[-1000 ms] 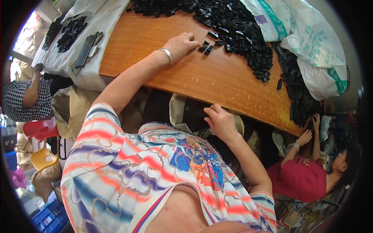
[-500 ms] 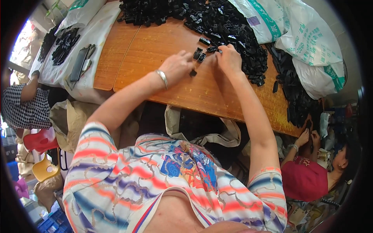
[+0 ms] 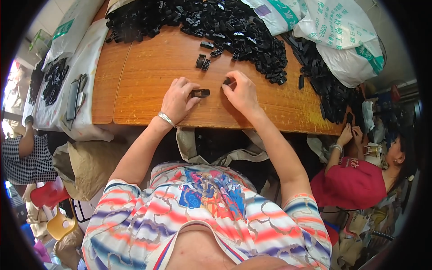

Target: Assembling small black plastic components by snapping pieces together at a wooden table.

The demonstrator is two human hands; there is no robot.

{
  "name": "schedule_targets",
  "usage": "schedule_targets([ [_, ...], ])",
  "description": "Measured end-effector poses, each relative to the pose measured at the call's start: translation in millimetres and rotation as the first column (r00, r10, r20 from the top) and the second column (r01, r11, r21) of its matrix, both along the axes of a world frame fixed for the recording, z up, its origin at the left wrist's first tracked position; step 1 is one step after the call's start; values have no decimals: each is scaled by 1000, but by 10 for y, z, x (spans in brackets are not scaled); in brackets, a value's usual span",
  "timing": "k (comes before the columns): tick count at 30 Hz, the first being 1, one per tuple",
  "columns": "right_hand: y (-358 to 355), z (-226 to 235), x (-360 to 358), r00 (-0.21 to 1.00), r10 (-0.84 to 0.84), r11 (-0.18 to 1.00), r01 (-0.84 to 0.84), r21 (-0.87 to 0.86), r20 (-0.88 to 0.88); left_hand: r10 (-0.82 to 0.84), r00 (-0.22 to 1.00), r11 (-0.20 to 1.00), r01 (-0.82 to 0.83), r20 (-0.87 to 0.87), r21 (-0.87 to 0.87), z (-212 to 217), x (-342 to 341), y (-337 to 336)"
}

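My left hand (image 3: 179, 100) is over the wooden table (image 3: 148, 76), thumb and fingers closed on the end of a small black plastic part (image 3: 201, 93). To its right my right hand (image 3: 242, 93) pinches another small black plastic piece (image 3: 228, 82), partly hidden by the fingers. A gap separates the two pieces. Just beyond my hands lie several loose black plastic parts (image 3: 205, 65). Behind them a large heap of like black parts (image 3: 220, 22) spreads along the far side of the table.
White woven sacks (image 3: 337, 31) with green print rest at the far right, by a pile of longer black strips (image 3: 319, 81). On the left, a white-covered surface (image 3: 85, 103) bears a phone (image 3: 72, 100) and more black strips. A person in red (image 3: 351, 182) works at the right; another person's checked sleeve (image 3: 31, 157) shows left.
My right hand has drawn back from the heap toward me with a small black piece. My left hand has moved left and nearer, holding a black part. The view has shifted somewhat.
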State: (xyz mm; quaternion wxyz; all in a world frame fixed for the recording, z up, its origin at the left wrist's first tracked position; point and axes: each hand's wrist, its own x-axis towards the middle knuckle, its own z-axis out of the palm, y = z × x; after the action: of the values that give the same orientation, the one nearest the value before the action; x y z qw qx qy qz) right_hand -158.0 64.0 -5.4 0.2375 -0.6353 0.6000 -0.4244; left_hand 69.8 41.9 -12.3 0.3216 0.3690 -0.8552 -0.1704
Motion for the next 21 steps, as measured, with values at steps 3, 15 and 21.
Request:
schedule_targets([
  [3,267,52,-64,870,-127,988,71,-135,-476,31,999,999,-31,-12,7,-34,9,-13],
  [15,144,194,376,934,175,973,-212,-88,-311,69,996,998,-68,-53,16,-134,-28,-34],
  [21,67,190,370,865,250,948,-311,-74,-436,69,996,997,-67,-47,44,-153,-16,-46],
])
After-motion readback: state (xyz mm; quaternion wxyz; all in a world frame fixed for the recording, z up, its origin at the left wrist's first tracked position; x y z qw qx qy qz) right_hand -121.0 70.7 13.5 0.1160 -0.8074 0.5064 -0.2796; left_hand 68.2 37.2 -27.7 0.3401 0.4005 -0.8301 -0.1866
